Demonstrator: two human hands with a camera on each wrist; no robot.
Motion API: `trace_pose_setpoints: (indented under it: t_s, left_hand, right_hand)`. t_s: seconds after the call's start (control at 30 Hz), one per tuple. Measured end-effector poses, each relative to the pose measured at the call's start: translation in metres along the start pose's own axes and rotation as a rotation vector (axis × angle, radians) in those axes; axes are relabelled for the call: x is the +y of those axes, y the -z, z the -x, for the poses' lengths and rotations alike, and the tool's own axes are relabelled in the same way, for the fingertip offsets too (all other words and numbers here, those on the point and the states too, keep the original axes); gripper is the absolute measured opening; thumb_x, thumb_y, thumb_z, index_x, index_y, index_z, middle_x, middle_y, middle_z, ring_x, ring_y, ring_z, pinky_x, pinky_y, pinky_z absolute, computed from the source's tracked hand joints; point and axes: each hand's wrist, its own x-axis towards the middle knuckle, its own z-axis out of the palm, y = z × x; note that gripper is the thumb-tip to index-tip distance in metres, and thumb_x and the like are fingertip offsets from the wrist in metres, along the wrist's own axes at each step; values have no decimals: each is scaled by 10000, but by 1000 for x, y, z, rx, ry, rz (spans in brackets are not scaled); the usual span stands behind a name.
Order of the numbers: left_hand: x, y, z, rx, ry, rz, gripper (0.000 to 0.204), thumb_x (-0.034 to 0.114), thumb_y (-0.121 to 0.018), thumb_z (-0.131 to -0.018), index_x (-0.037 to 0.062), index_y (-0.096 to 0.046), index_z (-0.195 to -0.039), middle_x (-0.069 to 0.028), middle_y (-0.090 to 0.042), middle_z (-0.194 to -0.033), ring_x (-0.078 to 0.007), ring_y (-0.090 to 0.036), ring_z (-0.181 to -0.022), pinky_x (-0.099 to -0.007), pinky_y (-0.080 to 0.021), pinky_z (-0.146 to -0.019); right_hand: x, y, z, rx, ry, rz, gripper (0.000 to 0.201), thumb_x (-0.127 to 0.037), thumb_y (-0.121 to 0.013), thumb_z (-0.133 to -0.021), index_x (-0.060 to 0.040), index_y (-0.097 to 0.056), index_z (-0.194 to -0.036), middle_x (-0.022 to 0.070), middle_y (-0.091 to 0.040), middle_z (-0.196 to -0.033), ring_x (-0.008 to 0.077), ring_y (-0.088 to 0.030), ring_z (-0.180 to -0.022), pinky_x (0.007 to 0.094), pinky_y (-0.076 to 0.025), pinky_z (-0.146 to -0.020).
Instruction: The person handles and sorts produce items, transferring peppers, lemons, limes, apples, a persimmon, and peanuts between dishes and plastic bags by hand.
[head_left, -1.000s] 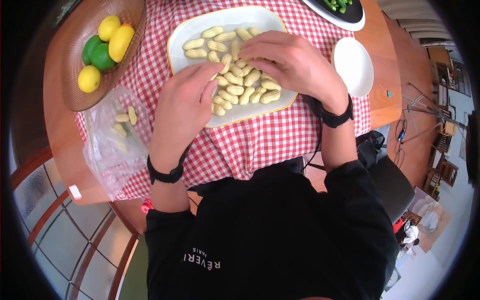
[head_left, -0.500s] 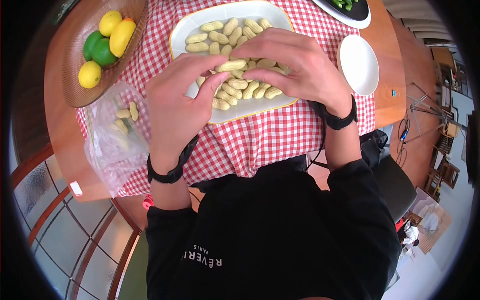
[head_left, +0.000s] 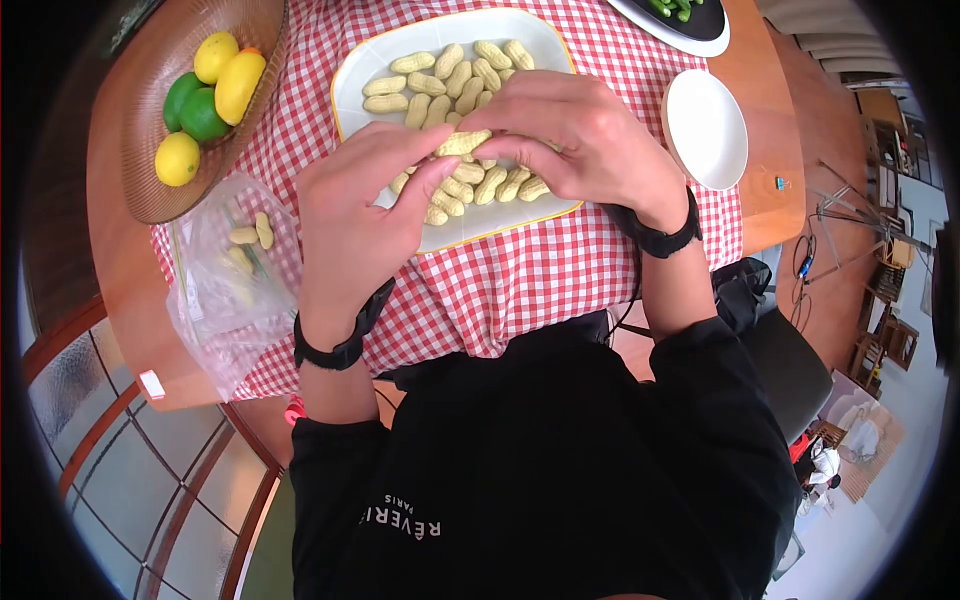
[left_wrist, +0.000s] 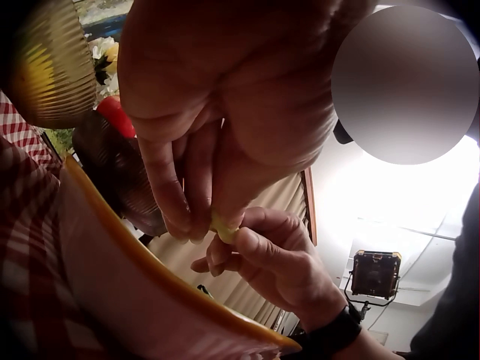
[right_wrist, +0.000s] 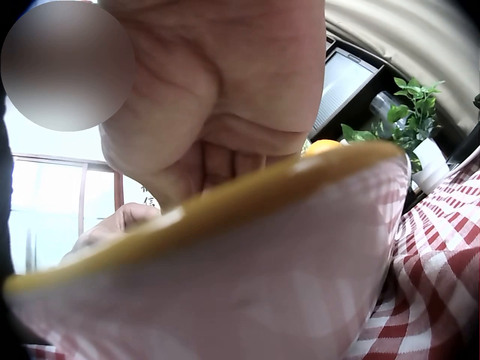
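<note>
An unshelled peanut [head_left: 462,143] is pinched by both hands above the dish. My left hand [head_left: 362,200] holds its left end between thumb and fingers, and my right hand [head_left: 590,140] grips the other end. In the left wrist view the two sets of fingertips meet at the pale peanut [left_wrist: 223,227]. Below lies a white dish [head_left: 350,95] with a yellow rim, spread with several whole peanuts [head_left: 412,62]. The hands cover part of the pile. From the right wrist, the dish wall [right_wrist: 247,277] hides the fingertips.
Left of the dish, a clear plastic bag [head_left: 215,290] holds a few peanuts. A ribbed brown bowl [head_left: 140,150] carries lemons and green fruit. An empty white bowl [head_left: 705,130] stands to the right, with a dark plate [head_left: 705,25] of green vegetables behind it. A checked cloth [head_left: 490,290] covers the table.
One second ago the hands were apart, reaching into the pile. By half a second ago the left hand had lifted a peanut, and now the right fingers have closed onto it too.
</note>
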Motion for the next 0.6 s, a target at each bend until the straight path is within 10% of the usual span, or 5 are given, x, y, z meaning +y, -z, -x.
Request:
trace_pose_setpoints:
  t_s: [0.6]
  left_hand:
    - [-1,-3,0,26,-98,-7,313,-83,-846,-768,-6,-801,-1068,-138,-783,-960,-224,-742,-868,-308,-576,-772]
  right_hand:
    - [-2,4,0,-87,-41,-9,194,-163,-755,-933,-7,-722,-1042,157,-713,-907,358,-708,-836,417,-572,-753]
